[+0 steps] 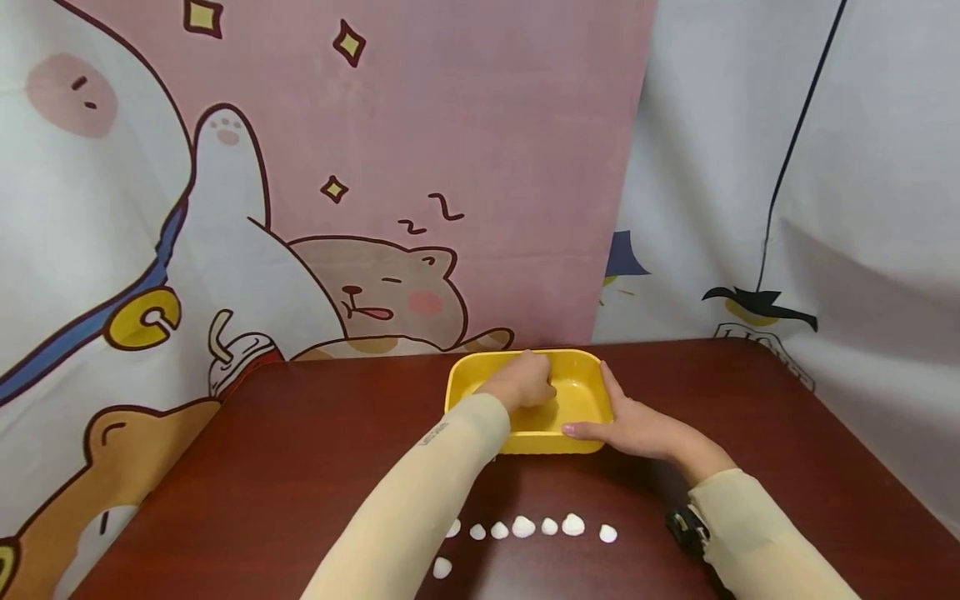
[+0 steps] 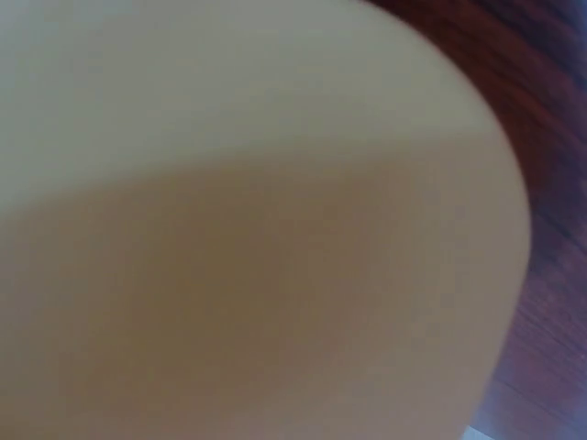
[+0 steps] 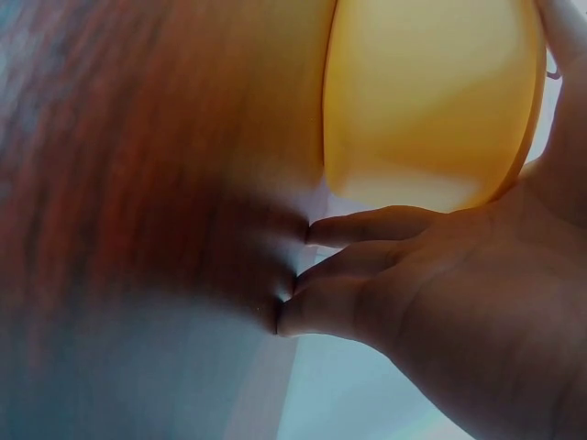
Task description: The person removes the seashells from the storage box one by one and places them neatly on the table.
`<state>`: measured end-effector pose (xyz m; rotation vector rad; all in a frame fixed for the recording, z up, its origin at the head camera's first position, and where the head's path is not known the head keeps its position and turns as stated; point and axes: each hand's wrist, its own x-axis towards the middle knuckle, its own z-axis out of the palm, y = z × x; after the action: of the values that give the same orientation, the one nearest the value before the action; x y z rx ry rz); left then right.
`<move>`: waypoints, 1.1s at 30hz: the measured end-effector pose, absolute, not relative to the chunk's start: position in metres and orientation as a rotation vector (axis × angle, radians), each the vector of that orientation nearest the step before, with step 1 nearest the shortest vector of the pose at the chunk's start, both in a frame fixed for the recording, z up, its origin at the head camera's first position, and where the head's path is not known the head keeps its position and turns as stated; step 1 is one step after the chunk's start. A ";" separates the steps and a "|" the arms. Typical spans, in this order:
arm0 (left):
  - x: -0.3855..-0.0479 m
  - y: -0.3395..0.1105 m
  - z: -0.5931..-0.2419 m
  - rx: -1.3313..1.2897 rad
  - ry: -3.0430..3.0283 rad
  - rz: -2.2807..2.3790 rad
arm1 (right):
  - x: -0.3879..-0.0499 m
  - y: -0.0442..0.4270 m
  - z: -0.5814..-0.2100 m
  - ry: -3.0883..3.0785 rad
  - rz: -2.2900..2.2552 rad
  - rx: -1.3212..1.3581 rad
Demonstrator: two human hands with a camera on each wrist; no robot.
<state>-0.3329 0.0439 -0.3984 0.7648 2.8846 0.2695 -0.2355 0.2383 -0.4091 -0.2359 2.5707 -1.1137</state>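
A yellow plastic basin [image 1: 577,400] stands at the far side of the dark red table. My left hand [image 1: 521,382] reaches down into it with the fingers curled; whatever they may hold is hidden. Blurred sleeve and skin fill most of the left wrist view. My right hand [image 1: 637,425] grips the basin's right side, its thumb on the near rim and its other fingers along the outer wall. In the right wrist view, those fingers [image 3: 367,225] extend beside the basin wall [image 3: 422,119], with their tips near the tabletop.
Several small white shell-like pieces [image 1: 523,527] lie in a row nearer the front of the table [image 1: 360,433], and a single white piece [image 1: 442,568] lies in front of them. A cartoon-printed cloth [image 1: 525,167] hangs behind. A black device [image 1: 686,529] sits by the right sleeve.
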 end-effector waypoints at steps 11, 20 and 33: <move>-0.329 0.040 -0.394 0.728 2.848 0.367 | -0.235 0.239 -0.408 2.548 -1.124 -0.225; -0.315 0.024 -0.370 0.664 2.643 0.882 | -0.235 0.240 -0.410 2.571 -1.077 -0.208; -0.255 -0.050 -0.338 0.497 2.307 1.651 | -0.240 0.240 -0.408 2.576 -1.091 -0.213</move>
<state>-0.2546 -0.0499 -0.3382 0.4969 2.3067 1.6510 -0.2404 0.2401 -0.4075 -0.2125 2.5761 -1.0910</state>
